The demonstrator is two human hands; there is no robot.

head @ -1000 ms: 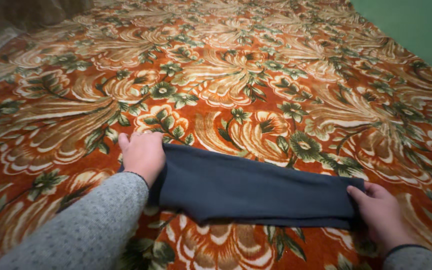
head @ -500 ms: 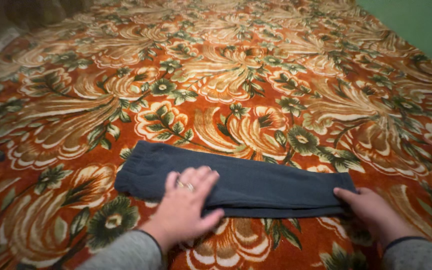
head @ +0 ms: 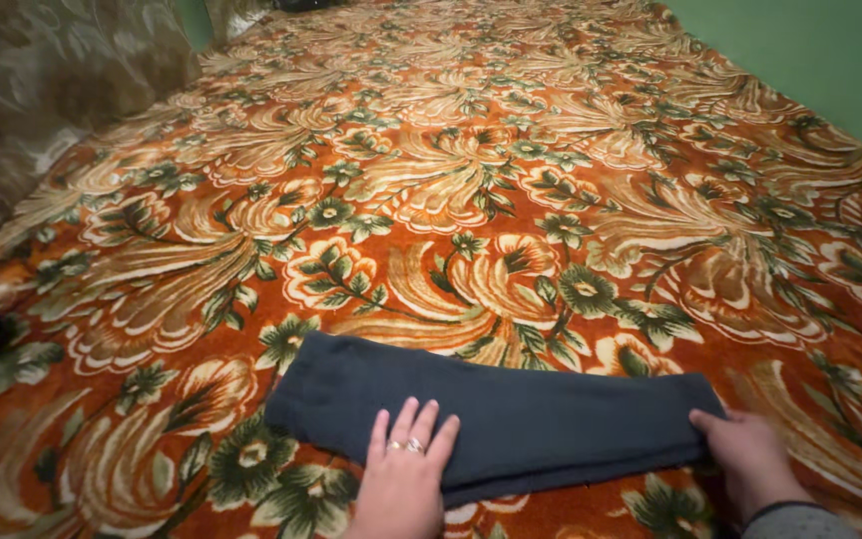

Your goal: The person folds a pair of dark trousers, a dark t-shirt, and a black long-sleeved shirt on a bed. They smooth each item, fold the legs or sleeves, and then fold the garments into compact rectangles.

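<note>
The dark grey garment (head: 511, 419) is lying folded into a long narrow band on the floral bedspread (head: 471, 180). The left hand (head: 403, 479) is pressing flat, fingers spread, while the right hand (head: 750, 454) is pinning its end; further folding looks left.

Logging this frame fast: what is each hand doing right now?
Left hand: open, flat on the folded dark cloth.
Right hand: at the cloth's end; grip cannot be told.

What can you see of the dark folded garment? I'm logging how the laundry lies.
The dark folded garment is blue-grey, soft knit-looking cloth, folded into a long flat band lying across the floral orange blanket. The left hand rests flat on its near edge; the right hand touches its right end.
</note>
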